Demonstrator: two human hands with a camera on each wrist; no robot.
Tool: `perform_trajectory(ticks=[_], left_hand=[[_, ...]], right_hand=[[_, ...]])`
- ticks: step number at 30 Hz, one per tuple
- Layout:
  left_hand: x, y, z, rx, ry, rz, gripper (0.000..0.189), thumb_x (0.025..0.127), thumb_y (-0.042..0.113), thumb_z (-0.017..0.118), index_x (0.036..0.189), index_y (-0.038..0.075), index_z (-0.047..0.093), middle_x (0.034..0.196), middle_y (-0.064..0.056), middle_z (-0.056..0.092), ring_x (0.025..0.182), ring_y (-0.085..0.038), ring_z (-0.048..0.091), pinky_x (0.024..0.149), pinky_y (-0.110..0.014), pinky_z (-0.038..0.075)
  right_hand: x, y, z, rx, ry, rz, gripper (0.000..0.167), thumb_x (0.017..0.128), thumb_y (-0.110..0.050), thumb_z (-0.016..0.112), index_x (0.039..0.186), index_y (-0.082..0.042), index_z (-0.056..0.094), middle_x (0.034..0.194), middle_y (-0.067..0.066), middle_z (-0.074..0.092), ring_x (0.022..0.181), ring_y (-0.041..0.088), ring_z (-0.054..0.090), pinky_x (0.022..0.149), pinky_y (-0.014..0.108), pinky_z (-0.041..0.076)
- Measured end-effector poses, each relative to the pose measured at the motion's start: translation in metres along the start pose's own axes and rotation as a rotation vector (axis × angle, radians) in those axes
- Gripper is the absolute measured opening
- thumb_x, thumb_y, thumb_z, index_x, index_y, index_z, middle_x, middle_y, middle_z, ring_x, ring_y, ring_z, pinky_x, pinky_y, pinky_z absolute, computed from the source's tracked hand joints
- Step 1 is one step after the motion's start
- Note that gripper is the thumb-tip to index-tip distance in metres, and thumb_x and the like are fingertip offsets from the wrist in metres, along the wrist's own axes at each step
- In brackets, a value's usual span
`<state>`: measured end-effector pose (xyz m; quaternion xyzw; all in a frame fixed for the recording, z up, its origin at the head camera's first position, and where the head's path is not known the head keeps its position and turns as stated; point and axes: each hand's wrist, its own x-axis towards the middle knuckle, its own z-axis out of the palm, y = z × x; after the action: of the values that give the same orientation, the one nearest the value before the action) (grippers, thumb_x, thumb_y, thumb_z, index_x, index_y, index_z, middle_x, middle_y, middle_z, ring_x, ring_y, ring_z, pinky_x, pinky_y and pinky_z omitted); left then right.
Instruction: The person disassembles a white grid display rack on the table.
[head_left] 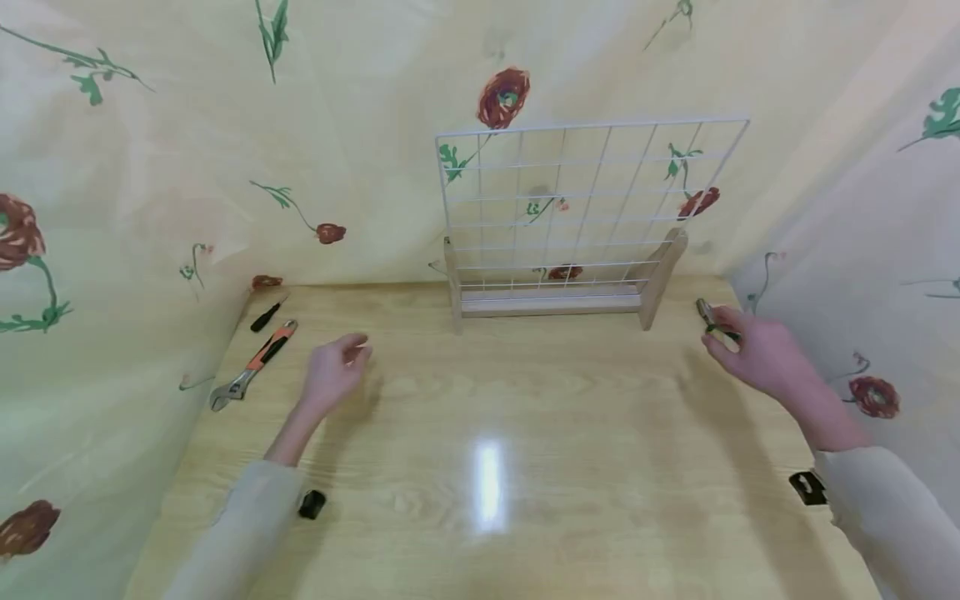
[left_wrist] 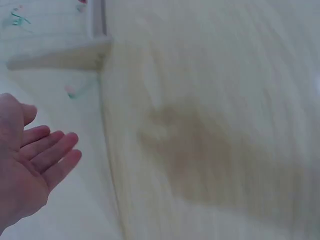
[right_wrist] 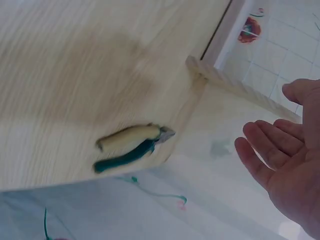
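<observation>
My left hand [head_left: 334,372] hovers over the left part of the table, its fingers relaxed and nothing held. The left wrist view shows this hand [left_wrist: 30,162] palm in sight, fingers loosely bent. Nearest to it is an adjustable wrench [head_left: 255,364] with orange and black grips; behind that lies a small screwdriver [head_left: 267,316] with a black handle. My right hand [head_left: 757,346] is over diagonal cutting pliers [head_left: 704,311] at the far right, partly covering them in the head view. In the right wrist view the pliers [right_wrist: 131,144] lie on the table, apart from the relaxed fingers.
A white wire grid [head_left: 551,223] stands in a wooden base [head_left: 551,307] at the back middle of the table [head_left: 525,400]. Flower-patterned cloth [head_left: 375,167] hangs behind and at both sides. Small black objects show beside the left sleeve [head_left: 312,504] and right sleeve [head_left: 885,492].
</observation>
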<state>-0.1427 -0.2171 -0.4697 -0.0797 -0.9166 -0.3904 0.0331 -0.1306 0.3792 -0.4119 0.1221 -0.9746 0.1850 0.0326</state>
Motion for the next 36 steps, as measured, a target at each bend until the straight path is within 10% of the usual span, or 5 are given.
perform_trajectory(ticks=[5, 9, 15, 36], left_hand=[[0.051, 0.045, 0.030, -0.306, 0.066, -0.004, 0.030, 0.096, 0.002, 0.064, 0.123, -0.010, 0.062, 0.118, -0.024, 0.066, 0.103, -0.037, 0.067, 0.088, -0.041, 0.058], [0.087, 0.071, 0.038, -0.340, 0.025, -0.013, 0.046, 0.098, 0.004, 0.062, 0.141, -0.006, 0.047, 0.134, -0.022, 0.056, 0.117, -0.038, 0.059, 0.095, -0.043, 0.054], [0.122, 0.087, 0.046, -0.381, -0.028, -0.040, 0.059, 0.097, -0.001, 0.060, 0.150, 0.000, 0.035, 0.146, -0.022, 0.044, 0.127, -0.043, 0.050, 0.098, -0.045, 0.052], [0.142, 0.100, 0.058, -0.358, -0.057, 0.001, 0.060, 0.092, -0.012, 0.054, 0.148, 0.005, 0.039, 0.144, -0.022, 0.046, 0.123, -0.039, 0.053, 0.098, -0.042, 0.052]], right_hand=[[0.024, -0.003, -0.001, 0.202, 0.079, 0.073, 0.037, 0.100, -0.014, 0.058, 0.129, 0.009, 0.056, 0.119, 0.033, 0.062, 0.098, 0.049, 0.064, 0.069, 0.042, 0.059], [0.052, -0.005, -0.005, 0.345, 0.086, 0.170, 0.044, 0.103, -0.017, 0.049, 0.139, 0.009, 0.048, 0.133, 0.032, 0.052, 0.113, 0.048, 0.056, 0.065, 0.012, 0.046], [0.090, -0.001, -0.011, 0.515, 0.126, 0.253, 0.049, 0.104, -0.012, 0.042, 0.148, 0.008, 0.035, 0.139, 0.034, 0.043, 0.119, 0.046, 0.050, 0.068, 0.007, 0.048], [0.121, 0.007, -0.008, 0.671, 0.012, 0.225, 0.058, 0.099, 0.006, 0.038, 0.154, 0.003, 0.021, 0.146, 0.037, 0.030, 0.131, 0.055, 0.038, 0.077, 0.031, 0.061]])
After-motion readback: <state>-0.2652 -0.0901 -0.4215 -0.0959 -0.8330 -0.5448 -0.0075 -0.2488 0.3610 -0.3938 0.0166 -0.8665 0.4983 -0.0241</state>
